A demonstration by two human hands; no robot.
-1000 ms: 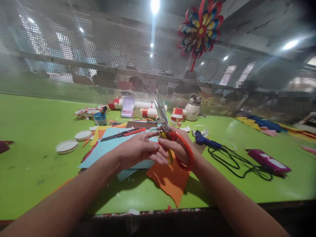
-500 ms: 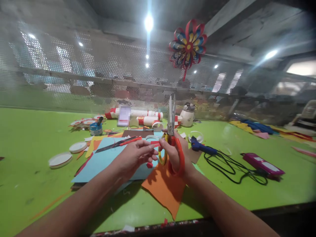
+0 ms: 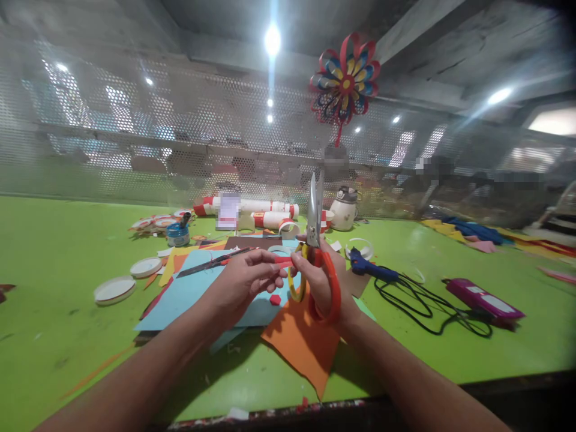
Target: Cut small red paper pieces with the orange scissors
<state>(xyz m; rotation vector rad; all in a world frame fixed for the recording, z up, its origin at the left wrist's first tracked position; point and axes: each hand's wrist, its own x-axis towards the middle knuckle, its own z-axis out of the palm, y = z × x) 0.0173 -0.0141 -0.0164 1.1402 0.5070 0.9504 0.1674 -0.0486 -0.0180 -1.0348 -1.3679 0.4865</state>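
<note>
Green tabletop [image 3: 58,246], red strip [image 3: 283,260] spanning left fingers [image 3: 264,257] and right fingers [image 3: 308,270]

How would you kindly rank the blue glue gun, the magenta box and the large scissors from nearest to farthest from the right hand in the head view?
1. Large scissors: held in the right hand, blades pointing up.
2. Blue glue gun: on the green table, just right of that hand.
3. Magenta box: farther right, past the glue gun.

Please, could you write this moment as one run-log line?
left grip: pinching red strip | right grip: pinching red strip, holding scissors, blades up | below: blue sheet, orange sheet
</note>
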